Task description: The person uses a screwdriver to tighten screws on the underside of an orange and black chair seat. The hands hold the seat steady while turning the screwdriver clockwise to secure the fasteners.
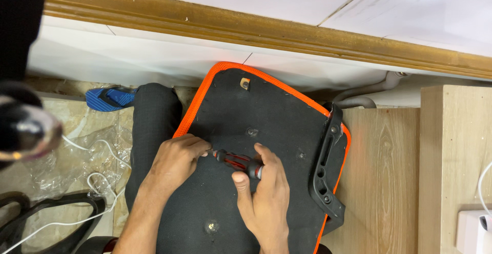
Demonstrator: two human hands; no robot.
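Across the person's lap lies an upturned chair seat [266, 131], black underside up. The right hand [264, 197] is closed round a red-and-black screwdriver [238, 163]; the left hand [174, 159] pinches at its tip. One armrest bracket [325, 167] looks fitted; other screw holes stand bare. Beyond, wall and wooden cabinet [379, 177] crowd the seat closely.

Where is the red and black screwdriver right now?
The screwdriver lies mid-frame in the head view, over the black seat underside, gripped by the right hand, its tip by the left hand.
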